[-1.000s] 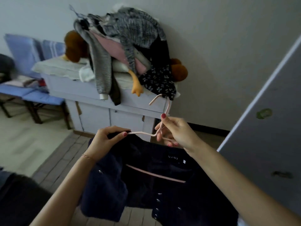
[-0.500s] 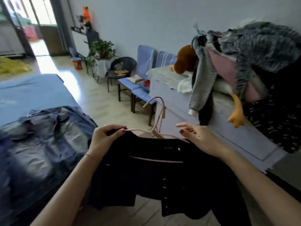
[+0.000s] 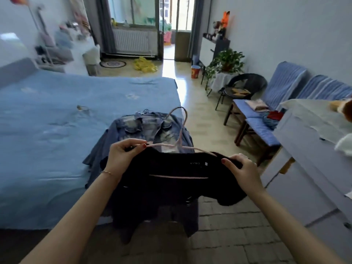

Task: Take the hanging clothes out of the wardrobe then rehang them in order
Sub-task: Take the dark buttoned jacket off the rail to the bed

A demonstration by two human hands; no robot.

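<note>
The small label inside the neck of the dark cardigan [image 3: 171, 180] is too blurred to read; the garment's lower hem hangs in shadow, and a brown soft toy [image 3: 342, 109] is cut off at the right edge; the far left corner of the room is a blur of pale clutter. The left hand [image 3: 122, 155] is curled round the cardigan's left shoulder, thumb and forefinger pinching the left arm of the pink hanger [image 3: 177, 145]; the right hand [image 3: 241, 168] grips the right shoulder of the cardigan, fingers folded over the fabric (the hanger's right arm disappears under the cloth there). The hanger's hook stands up and tilts toward the far side. Just beyond the cardigan a denim jacket [image 3: 146, 130] lies spread on the near right corner of the blue bed [image 3: 57, 130]; to the right run pale floor tiles, a potted plant [image 3: 226, 61], a black chair [image 3: 245, 86], blue cushioned chairs [image 3: 262, 128] and a pale cabinet [image 3: 308, 168].
</note>
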